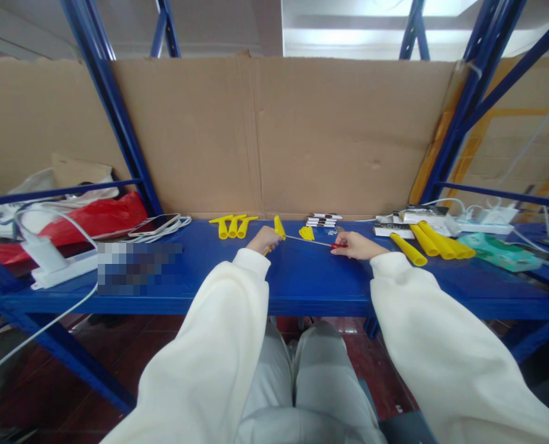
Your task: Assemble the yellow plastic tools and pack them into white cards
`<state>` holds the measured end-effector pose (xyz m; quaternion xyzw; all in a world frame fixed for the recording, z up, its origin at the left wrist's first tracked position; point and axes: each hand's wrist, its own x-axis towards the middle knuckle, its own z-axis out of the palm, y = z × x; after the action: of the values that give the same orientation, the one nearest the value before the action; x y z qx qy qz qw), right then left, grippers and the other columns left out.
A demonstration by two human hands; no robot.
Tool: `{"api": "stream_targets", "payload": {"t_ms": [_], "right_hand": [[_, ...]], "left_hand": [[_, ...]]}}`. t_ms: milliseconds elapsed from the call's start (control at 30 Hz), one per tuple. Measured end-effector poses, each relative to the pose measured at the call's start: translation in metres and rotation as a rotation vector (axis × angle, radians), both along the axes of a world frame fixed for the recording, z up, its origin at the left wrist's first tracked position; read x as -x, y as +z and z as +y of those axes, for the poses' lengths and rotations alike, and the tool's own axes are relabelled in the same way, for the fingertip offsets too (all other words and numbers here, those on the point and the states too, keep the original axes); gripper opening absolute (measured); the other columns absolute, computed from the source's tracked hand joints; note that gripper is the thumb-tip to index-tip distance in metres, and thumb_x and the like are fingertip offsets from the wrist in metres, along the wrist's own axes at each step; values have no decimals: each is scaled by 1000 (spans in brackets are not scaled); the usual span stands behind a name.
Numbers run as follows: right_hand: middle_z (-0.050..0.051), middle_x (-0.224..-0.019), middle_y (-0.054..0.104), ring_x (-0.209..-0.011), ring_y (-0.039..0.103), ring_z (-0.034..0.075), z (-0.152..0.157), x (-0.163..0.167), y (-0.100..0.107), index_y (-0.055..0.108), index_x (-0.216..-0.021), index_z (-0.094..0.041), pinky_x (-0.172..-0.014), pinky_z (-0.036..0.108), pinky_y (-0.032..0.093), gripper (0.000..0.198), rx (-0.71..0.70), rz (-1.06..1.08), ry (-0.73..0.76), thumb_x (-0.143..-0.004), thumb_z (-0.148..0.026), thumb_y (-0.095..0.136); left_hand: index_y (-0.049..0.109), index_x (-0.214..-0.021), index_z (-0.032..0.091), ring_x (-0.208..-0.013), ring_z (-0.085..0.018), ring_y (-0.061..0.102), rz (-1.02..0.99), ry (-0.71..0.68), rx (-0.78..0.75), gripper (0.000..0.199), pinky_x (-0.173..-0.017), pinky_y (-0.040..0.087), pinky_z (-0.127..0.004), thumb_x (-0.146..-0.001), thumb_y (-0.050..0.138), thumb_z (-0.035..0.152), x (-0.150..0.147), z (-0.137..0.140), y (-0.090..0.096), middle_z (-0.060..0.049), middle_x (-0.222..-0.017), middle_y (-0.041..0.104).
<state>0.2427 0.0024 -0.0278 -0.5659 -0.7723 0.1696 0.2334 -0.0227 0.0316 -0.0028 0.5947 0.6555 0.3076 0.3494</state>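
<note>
My left hand point(264, 239) is closed round a yellow plastic piece point(279, 227) with a tube-shaped part pointing up and away. My right hand point(355, 245) grips the red handle of a screwdriver point(313, 240). Its long thin shaft runs left to the yellow piece; whether the tip touches a screw is too small to see. Just behind the shaft lie small yellow parts point(306, 233) and a few tiny shiny pieces point(332, 232), perhaps screws. Three T-shaped yellow pieces point(232, 227) stand in a row left of my left hand.
Several yellow tubes point(434, 240) lie at the right, by white boxes point(392, 230) and a green packet point(500, 251). Small black-and-white packs point(323, 220) are stacked at the back. Power strips with cables, a red bag point(117, 219) and blue posts point(117, 117) flank the blue shelf point(320, 277); cardboard point(302, 135) backs it.
</note>
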Motion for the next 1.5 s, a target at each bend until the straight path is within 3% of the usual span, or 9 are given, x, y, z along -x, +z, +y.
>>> {"api": "stream_targets", "payload": {"t_ms": [333, 767, 967, 1167, 1500], "right_hand": [[3, -67, 66, -63, 58, 17, 4, -4, 0, 61, -72, -20, -60, 28, 44, 31, -93, -93, 55, -77, -50, 67], [2, -68, 67, -66, 61, 18, 7, -10, 1, 63, -74, -20, -62, 28, 45, 24, -111, -111, 26, -76, -42, 71], [3, -76, 71, -74, 65, 19, 9, -16, 2, 66, -80, -20, -68, 28, 48, 10, -117, -226, -71, -77, -28, 72], [7, -98, 76, -93, 68, 25, 7, -21, 4, 69, -95, -24, -84, 37, 50, 15, -84, -360, -244, -81, -19, 67], [7, -109, 75, -103, 68, 26, 10, -20, 1, 69, -106, -25, -87, 38, 51, 21, -106, -361, -240, -86, -28, 64]], "left_hand": [[57, -67, 15, -37, -7, 39, -15, 2, -6, 22, -41, 27, -19, -86, 60, 4, 0, -2, 0, 7, -42, 41], [63, -76, 13, -39, -8, 40, -12, 3, 4, 11, -44, 31, -21, -84, 61, 5, 0, 1, -1, 6, -45, 44], [61, -69, 14, -40, -9, 41, -5, 9, -6, 15, -45, 32, -22, -82, 66, 9, 1, 6, -4, 5, -45, 45], [61, -71, 14, -41, -9, 42, -5, 3, -9, 15, -47, 33, -22, -84, 61, 5, 1, 4, -3, 5, -46, 46], [63, -74, 13, -40, -8, 41, 13, 2, -6, 11, -43, 31, -20, -83, 64, 6, 0, 2, -1, 6, -45, 45]]}}
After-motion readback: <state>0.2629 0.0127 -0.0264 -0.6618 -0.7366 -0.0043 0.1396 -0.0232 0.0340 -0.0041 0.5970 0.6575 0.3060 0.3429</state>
